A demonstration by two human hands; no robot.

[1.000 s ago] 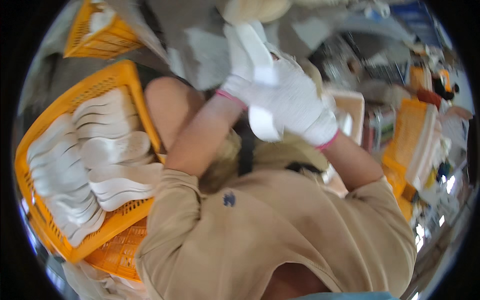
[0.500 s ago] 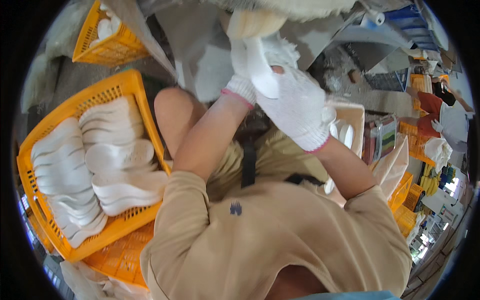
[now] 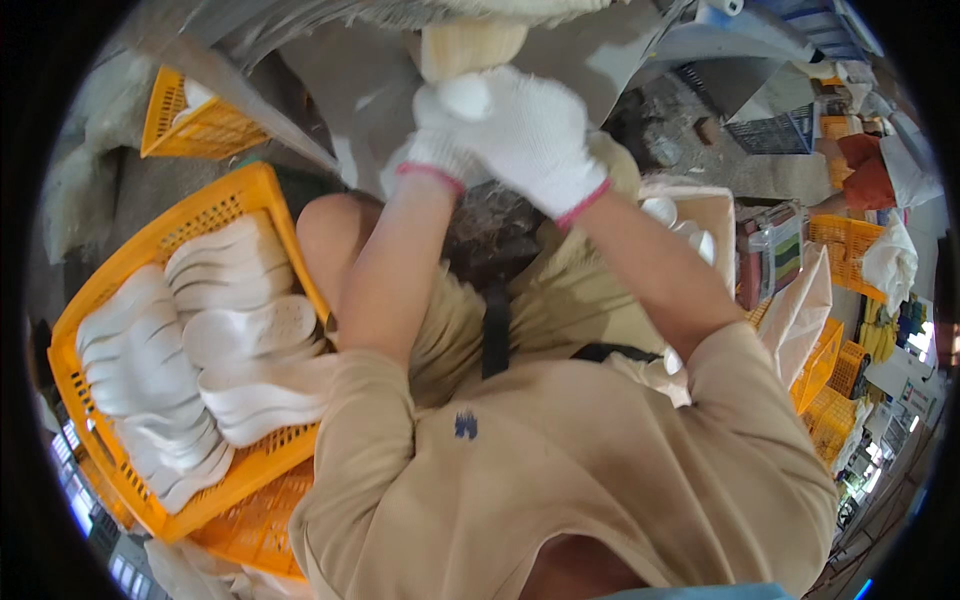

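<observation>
Both my hands wear white knit gloves with pink cuffs and are raised together at the top centre. My right hand wraps over a white shoe sole, of which only a rounded end shows. Just beneath and left of it, my left hand grips the same sole. The sole's end sits right under a cream ribbed roller at the top edge; I cannot tell whether they touch. My bare forearms and beige shirt fill the lower middle.
A big orange crate stacked with several white soles lies at my left, with another orange crate behind it. A beige box holding white pieces is at my right. More orange crates and white bags stand far right.
Both hands have risen toward the roller at the top. The sole, earlier seen lengthwise between the gloves, is now mostly covered by them.
</observation>
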